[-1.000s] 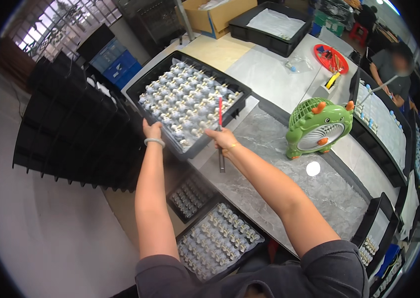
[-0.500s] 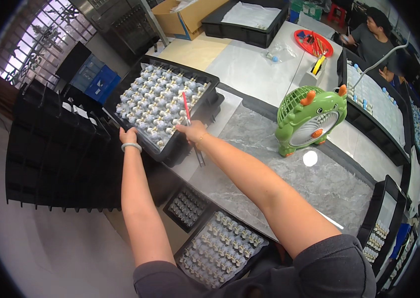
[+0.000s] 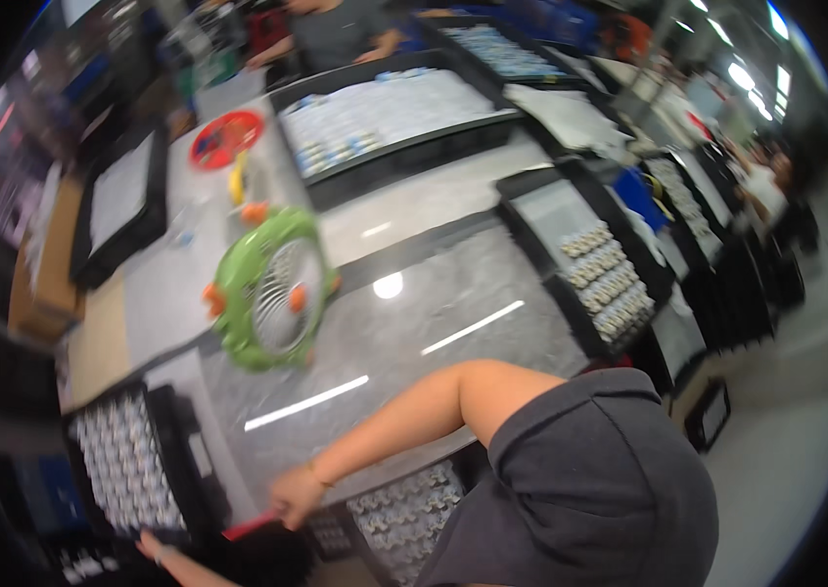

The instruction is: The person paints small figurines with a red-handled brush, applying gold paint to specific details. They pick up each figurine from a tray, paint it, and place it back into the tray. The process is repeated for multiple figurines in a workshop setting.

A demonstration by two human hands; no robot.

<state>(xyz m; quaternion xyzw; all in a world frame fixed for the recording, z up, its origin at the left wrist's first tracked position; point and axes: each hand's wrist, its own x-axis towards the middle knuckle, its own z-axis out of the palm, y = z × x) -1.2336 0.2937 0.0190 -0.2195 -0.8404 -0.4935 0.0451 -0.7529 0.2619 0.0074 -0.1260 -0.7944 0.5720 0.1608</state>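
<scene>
My left hand (image 3: 152, 548), blurred, is at the near rim of a black tray (image 3: 179, 430) at the lower left, its fingers closed at the edge. Rows of small whitish parts (image 3: 125, 465) with pale tips fill that tray. My right hand (image 3: 299, 495) is away from the tray, to its right, over the near table edge. It is closed on a slim red stick-like tool (image 3: 250, 526) that points down and left; blur hides its exact kind. Below my right arm, another tray of similar parts (image 3: 406, 523) sits lower than the tabletop.
A green cartoon-shaped fan (image 3: 272, 289) stands on the grey table (image 3: 414, 293). Behind it are a yellow tape dispenser (image 3: 238, 178), a red dish (image 3: 228, 139) and a large black tray (image 3: 404, 161). More trays (image 3: 585, 269) line the right. A person (image 3: 336, 34) sits opposite.
My view has swung right, so the table and fan appear further left. My right hand has left the tray's rim, still holding the red tool. My left hand stays at the tray.
</scene>
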